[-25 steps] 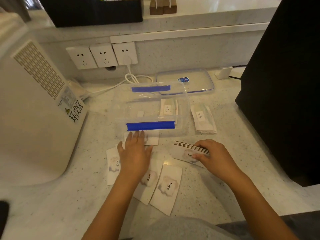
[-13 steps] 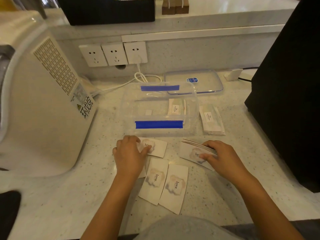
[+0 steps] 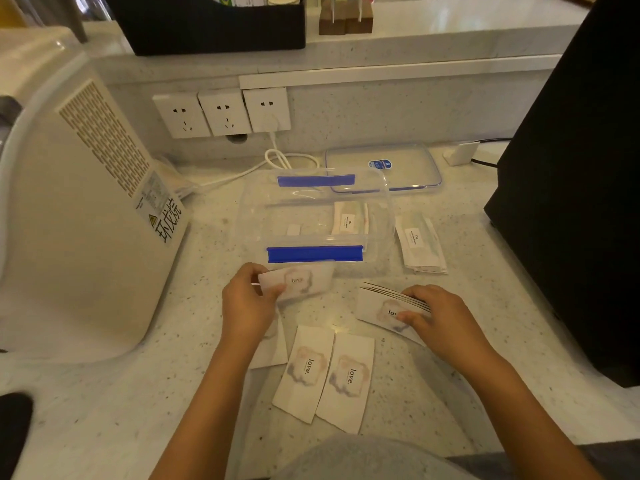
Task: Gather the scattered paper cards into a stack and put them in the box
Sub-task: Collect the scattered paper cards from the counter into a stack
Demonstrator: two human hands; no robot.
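Observation:
My left hand (image 3: 247,306) pinches a white "love" card (image 3: 304,281) by its left end and holds it lifted just in front of the clear box (image 3: 313,223) with blue clips. My right hand (image 3: 434,318) rests on a fanned stack of cards (image 3: 384,306) lying on the counter. Two more "love" cards (image 3: 306,372) (image 3: 348,381) lie side by side between my arms. Another card (image 3: 273,348) is partly hidden under my left wrist. Inside the box a few cards (image 3: 349,220) stand at the right.
The box lid (image 3: 384,168) lies behind the box. A separate pile of cards (image 3: 420,244) sits right of the box. A large white appliance (image 3: 69,216) fills the left, a black machine (image 3: 581,188) the right. A white cable (image 3: 277,159) runs from the wall sockets (image 3: 221,112).
My left hand closed on the card lying before the box and lifted it off the counter. My right hand stayed on the fanned stack.

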